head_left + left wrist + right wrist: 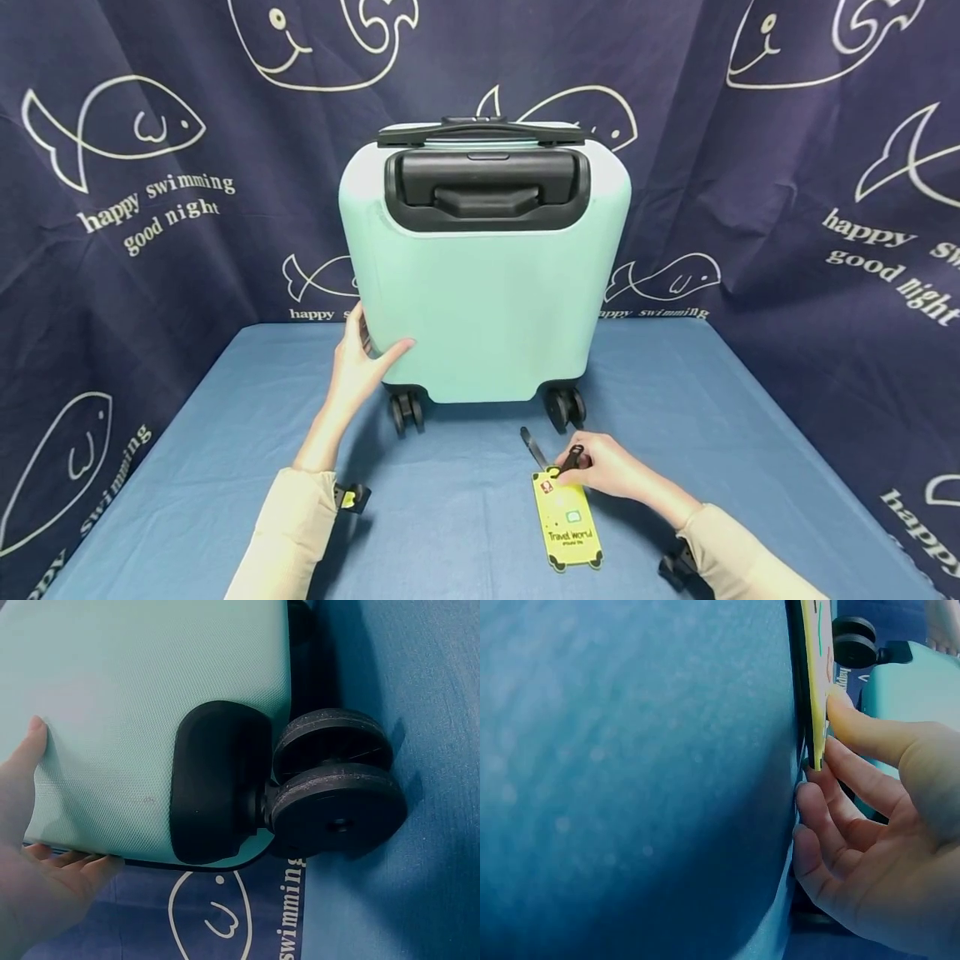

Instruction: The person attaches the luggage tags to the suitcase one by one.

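A mint-green suitcase (487,308) stands upright on its black wheels, its black handle recess facing me. My left hand (356,358) holds its lower left edge, the thumb on the front face and the fingers round the side. In the left wrist view, this hand (45,877) is beside a black double wheel (337,806). At the front right, a yellow luggage tag (566,521) reads "Travel World" and has a black strap (534,447). My right hand (600,467) pinches the tag at its strap end. The right wrist view shows that hand's (885,817) thumb and fingers at the tag's edge (816,682).
Blue cloth (465,517) covers the table. Dark blue curtains (270,167) with white fish drawings hang behind and at both sides. A black wrist device (352,497) sits at the left cuff, and another device (677,569) is at the right cuff.
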Tool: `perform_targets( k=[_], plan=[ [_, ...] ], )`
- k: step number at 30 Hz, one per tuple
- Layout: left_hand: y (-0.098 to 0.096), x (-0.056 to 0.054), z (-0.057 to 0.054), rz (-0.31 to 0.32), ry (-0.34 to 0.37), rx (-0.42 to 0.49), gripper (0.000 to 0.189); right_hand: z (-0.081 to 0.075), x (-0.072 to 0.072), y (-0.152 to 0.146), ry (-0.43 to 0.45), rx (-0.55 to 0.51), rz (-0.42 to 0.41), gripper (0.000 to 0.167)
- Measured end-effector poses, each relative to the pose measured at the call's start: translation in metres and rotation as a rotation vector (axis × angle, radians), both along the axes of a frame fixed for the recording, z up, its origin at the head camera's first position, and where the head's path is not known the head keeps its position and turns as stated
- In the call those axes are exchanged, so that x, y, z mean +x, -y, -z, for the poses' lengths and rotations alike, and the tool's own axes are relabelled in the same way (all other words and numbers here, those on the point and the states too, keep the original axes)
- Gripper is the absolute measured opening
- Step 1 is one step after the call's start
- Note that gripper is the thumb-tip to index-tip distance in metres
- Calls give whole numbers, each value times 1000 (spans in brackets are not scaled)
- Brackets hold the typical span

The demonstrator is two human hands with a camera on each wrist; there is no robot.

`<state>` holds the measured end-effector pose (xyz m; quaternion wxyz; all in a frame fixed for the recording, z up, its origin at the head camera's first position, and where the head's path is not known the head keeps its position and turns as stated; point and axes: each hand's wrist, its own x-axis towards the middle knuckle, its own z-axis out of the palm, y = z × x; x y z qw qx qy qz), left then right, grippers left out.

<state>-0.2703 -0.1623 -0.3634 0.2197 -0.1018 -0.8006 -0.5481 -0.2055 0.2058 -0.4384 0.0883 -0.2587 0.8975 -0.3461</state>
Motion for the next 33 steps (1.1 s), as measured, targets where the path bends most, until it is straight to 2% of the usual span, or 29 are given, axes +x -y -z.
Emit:
perform_targets(
  k=[7,17,24,30,33],
  plan=[
    [0,-1,1,5,13,11,88,0,-1,-1,22,-33,-59,15],
    [0,-3,3,7,21,34,89,-6,-1,0,97,-110,-81,14],
    [-2,0,-1,4,32,34,90,-13,-2,-2,169,-166,-51,22],
    [-2,-2,3,-7,19,25,91,-28,1,-4,224,-191,-14,22],
    [-2,-1,4,-15,18,16,91,-36,4,-6,217,-200,22,22]
  ],
)
